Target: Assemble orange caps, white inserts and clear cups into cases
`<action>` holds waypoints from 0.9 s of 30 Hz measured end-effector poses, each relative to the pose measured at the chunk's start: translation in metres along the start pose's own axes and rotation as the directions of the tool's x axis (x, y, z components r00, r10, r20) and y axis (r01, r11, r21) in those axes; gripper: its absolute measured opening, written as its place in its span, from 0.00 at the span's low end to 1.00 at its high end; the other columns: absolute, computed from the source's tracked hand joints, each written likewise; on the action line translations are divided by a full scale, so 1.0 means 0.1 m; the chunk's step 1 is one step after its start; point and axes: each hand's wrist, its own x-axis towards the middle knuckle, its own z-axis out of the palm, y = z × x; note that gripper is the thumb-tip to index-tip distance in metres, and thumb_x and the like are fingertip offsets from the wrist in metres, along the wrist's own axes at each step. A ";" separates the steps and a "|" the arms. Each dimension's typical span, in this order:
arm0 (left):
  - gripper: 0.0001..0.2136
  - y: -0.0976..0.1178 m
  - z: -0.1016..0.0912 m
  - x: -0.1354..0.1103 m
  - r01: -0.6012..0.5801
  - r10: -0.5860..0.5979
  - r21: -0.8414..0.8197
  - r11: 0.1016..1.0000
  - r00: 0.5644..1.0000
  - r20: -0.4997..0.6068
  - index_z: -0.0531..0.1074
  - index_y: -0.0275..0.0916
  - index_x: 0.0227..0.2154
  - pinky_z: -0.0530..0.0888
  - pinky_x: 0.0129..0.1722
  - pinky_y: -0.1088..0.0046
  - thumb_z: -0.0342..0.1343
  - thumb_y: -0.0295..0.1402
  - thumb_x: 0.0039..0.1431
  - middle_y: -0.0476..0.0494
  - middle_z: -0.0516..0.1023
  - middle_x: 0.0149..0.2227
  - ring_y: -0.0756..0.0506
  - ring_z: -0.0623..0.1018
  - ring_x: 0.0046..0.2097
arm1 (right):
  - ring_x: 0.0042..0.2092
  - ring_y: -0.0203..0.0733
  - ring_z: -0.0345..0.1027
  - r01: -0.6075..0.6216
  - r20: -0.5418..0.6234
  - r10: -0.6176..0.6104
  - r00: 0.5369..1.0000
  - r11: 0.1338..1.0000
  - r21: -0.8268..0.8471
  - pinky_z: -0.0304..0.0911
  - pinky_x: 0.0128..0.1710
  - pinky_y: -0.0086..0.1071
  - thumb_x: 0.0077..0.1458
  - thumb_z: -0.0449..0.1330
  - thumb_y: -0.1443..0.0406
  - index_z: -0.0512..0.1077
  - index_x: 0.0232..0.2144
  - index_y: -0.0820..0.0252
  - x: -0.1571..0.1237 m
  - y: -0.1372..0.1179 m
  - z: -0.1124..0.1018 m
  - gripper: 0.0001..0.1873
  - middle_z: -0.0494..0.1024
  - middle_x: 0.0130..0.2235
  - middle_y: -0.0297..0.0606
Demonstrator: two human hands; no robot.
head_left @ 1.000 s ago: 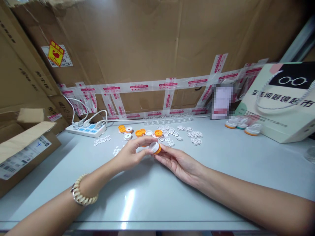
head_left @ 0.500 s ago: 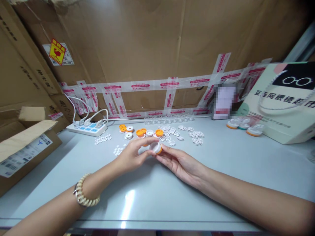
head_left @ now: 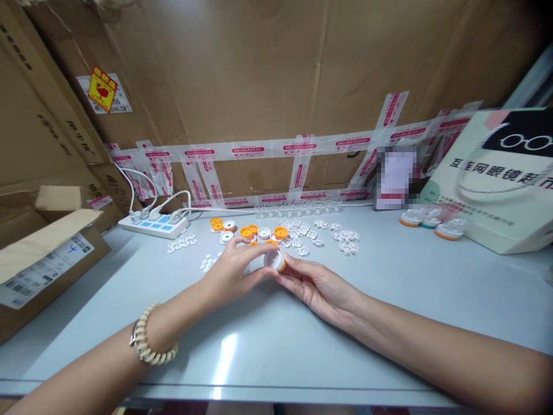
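Carefully now — left hand (head_left: pixel 233 268) and right hand (head_left: pixel 317 288), fingers pinching the tilted cup (head_left: pixel 273 261) — uneven pressure could pop it loose.

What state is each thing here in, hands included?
Round white-and-orange piece: held tilted, white side showing
Left hand: pinching the piece
Right hand: gripping the piece
Power strip: plugs inserted
Left cardboard box: open
Paper bag: standing upright
Clear cup-like parts: lined up
Phone-like object: propped upright

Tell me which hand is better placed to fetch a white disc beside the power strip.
Likely the left hand: it is nearer those white discs; the right hand is farther across. Both hold the round white-and-orange part, so left would release first.
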 end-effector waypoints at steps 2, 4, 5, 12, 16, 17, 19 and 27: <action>0.15 0.00 0.00 0.00 -0.026 0.026 0.019 0.999 1.000 -0.004 0.68 0.42 0.47 0.65 0.47 0.60 0.55 0.35 0.57 0.42 0.78 0.43 0.42 0.74 0.44 | 0.35 0.34 0.74 0.003 0.006 -0.003 1.000 1.000 -0.008 0.71 0.43 0.26 0.51 0.61 0.70 0.76 0.31 0.70 0.00 0.00 -0.01 0.06 0.78 0.33 0.41; 0.15 0.00 0.00 0.01 -0.047 0.047 0.028 0.999 0.999 0.002 0.67 0.41 0.47 0.64 0.47 0.60 0.56 0.35 0.57 0.42 0.78 0.43 0.43 0.75 0.43 | 0.36 0.34 0.74 0.004 0.010 -0.004 1.000 1.000 -0.023 0.70 0.44 0.27 0.51 0.61 0.70 0.76 0.32 0.70 0.00 0.00 -0.02 0.06 0.77 0.33 0.41; 0.15 0.01 0.00 0.01 -0.057 0.057 0.030 0.998 0.998 0.004 0.67 0.41 0.47 0.63 0.47 0.61 0.56 0.34 0.57 0.42 0.78 0.43 0.43 0.75 0.43 | 0.36 0.35 0.74 0.005 0.008 -0.004 1.000 0.999 -0.032 0.70 0.44 0.27 0.51 0.61 0.70 0.76 0.32 0.70 0.00 0.01 -0.02 0.06 0.77 0.32 0.41; 0.13 0.04 -0.02 0.00 -0.086 0.087 0.083 0.993 0.996 -0.013 0.68 0.39 0.45 0.64 0.46 0.62 0.55 0.35 0.57 0.42 0.80 0.39 0.44 0.77 0.39 | 0.34 0.33 0.75 -0.026 -0.009 0.026 1.000 0.999 -0.031 0.71 0.40 0.25 0.54 0.58 0.71 0.75 0.30 0.71 0.00 0.02 -0.02 0.07 0.79 0.30 0.41; 0.12 0.03 -0.01 0.00 -0.033 0.032 0.027 0.999 0.999 0.032 0.70 0.36 0.42 0.70 0.40 0.68 0.55 0.35 0.56 0.40 0.79 0.40 0.44 0.77 0.41 | 0.31 0.32 0.75 -0.081 -0.029 0.080 0.996 0.995 -0.058 0.72 0.36 0.25 0.55 0.57 0.71 0.75 0.30 0.69 0.01 0.00 0.00 0.07 0.79 0.30 0.40; 0.12 0.03 -0.01 0.00 -0.016 0.015 0.012 1.000 0.999 0.036 0.70 0.36 0.42 0.71 0.40 0.69 0.55 0.34 0.56 0.39 0.79 0.41 0.44 0.77 0.41 | 0.31 0.32 0.75 -0.092 -0.026 0.090 0.996 0.991 -0.094 0.72 0.37 0.25 0.54 0.57 0.70 0.75 0.30 0.68 0.01 -0.01 0.00 0.06 0.79 0.29 0.40; 0.12 0.02 0.01 -0.01 0.016 -0.016 -0.007 1.000 0.999 0.046 0.71 0.36 0.41 0.72 0.39 0.70 0.55 0.33 0.55 0.40 0.79 0.40 0.45 0.77 0.40 | 0.31 0.32 0.75 -0.124 -0.009 0.125 0.992 0.960 -0.252 0.71 0.37 0.24 0.53 0.59 0.68 0.75 0.29 0.68 0.03 -0.04 0.00 0.07 0.80 0.29 0.41; 0.07 -0.03 0.01 -0.05 0.102 -0.127 0.117 0.988 0.965 0.230 0.73 0.39 0.34 0.69 0.31 0.70 0.52 0.30 0.53 0.44 0.77 0.31 0.46 0.74 0.32 | 0.24 0.34 0.69 0.144 0.053 -0.344 0.937 0.245 -0.959 0.63 0.26 0.27 0.46 0.62 0.60 0.75 0.23 0.63 0.24 -0.68 -0.37 0.11 0.77 0.24 0.37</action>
